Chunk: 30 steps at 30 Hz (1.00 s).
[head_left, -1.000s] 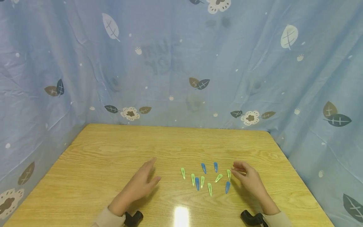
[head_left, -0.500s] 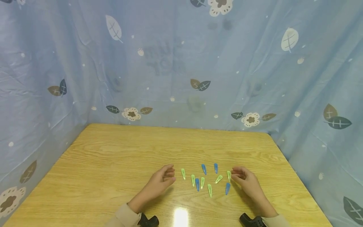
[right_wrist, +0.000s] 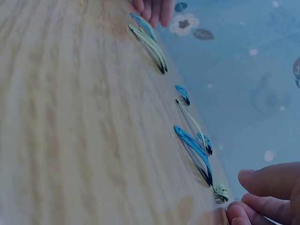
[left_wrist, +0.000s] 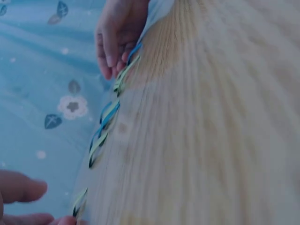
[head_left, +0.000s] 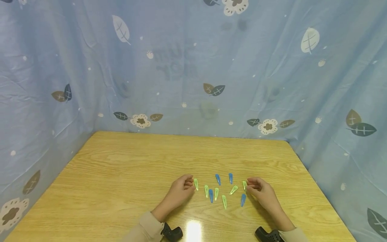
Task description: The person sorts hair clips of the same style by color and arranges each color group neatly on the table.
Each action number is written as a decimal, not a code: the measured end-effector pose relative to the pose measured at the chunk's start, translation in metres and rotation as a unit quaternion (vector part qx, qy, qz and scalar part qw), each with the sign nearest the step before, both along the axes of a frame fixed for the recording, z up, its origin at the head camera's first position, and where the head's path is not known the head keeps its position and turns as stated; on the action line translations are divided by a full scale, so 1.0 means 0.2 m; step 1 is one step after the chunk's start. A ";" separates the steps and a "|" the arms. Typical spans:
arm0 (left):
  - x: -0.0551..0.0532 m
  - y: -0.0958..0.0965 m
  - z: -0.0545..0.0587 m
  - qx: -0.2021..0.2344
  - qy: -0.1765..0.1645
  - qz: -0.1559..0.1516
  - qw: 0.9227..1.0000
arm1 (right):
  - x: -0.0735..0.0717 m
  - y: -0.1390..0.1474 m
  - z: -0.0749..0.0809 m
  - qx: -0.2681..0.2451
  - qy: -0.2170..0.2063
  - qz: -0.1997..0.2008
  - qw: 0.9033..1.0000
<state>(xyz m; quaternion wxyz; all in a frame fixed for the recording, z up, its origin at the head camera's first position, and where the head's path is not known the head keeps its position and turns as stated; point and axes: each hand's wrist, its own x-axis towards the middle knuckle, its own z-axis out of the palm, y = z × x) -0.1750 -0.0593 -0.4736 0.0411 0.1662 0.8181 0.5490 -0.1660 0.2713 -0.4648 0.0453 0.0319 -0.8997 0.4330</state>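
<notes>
Several green and blue snap hair clips lie scattered on the table. My left hand (head_left: 178,191) rests beside the leftmost green hair clip (head_left: 196,184), fingers loosely bent. In the left wrist view a fingertip is right at this green clip's (left_wrist: 80,200) lower end, the thumb apart from it. On the other side, my right hand (head_left: 262,192) has its fingertips at the rightmost green hair clip (head_left: 245,186), thumb and fingers spread apart in the right wrist view. A blue hair clip (head_left: 243,200) lies just below that one. Between the hands are another blue clip (head_left: 211,196) and a green clip (head_left: 224,202).
The wooden table (head_left: 121,164) extends left and behind the clips. A blue patterned curtain (head_left: 169,67) surrounds its back and sides. Each wrist carries a black device, the left one (head_left: 173,232) and the right one (head_left: 268,235) both low over the table's near part.
My left hand has moved right to the leftmost green hair clip, its fingers bending more. The right hand stays almost in place by its clip, and the clips lie as before.
</notes>
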 end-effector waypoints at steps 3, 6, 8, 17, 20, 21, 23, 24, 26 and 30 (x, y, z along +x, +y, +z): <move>-0.01 0.04 -0.01 -0.015 0.018 0.032 0.999 | 0.00 0.00 -0.01 0.006 0.005 -0.001 1.000; -0.01 0.07 -0.01 -0.031 0.033 0.060 0.997 | 0.00 -0.01 -0.01 0.009 0.004 -0.005 1.000; -0.01 0.08 -0.01 -0.041 0.037 0.077 0.996 | 0.00 -0.01 -0.01 0.009 0.002 -0.008 1.000; -0.01 0.14 -0.01 -0.082 0.056 0.124 0.987 | 0.00 -0.02 -0.01 0.022 0.012 -0.012 1.000; -0.02 0.14 0.00 -0.089 0.062 0.126 0.986 | -0.01 -0.03 -0.01 0.028 0.017 -0.014 0.999; -0.02 0.14 0.01 -0.090 0.062 0.128 0.986 | -0.01 -0.03 -0.01 0.030 0.019 -0.016 0.999; -0.02 0.14 0.01 -0.089 0.061 0.131 0.986 | -0.01 -0.03 -0.02 0.036 0.023 -0.020 0.999; -0.02 0.14 0.01 -0.088 0.061 0.133 0.985 | -0.01 -0.04 -0.02 0.040 0.026 -0.022 0.999; -0.02 0.14 0.01 -0.089 0.058 0.136 0.985 | -0.01 -0.04 -0.02 0.048 0.031 -0.024 0.998; -0.02 0.14 0.01 -0.099 0.065 0.139 0.983 | -0.01 -0.05 -0.03 0.061 0.038 -0.027 0.997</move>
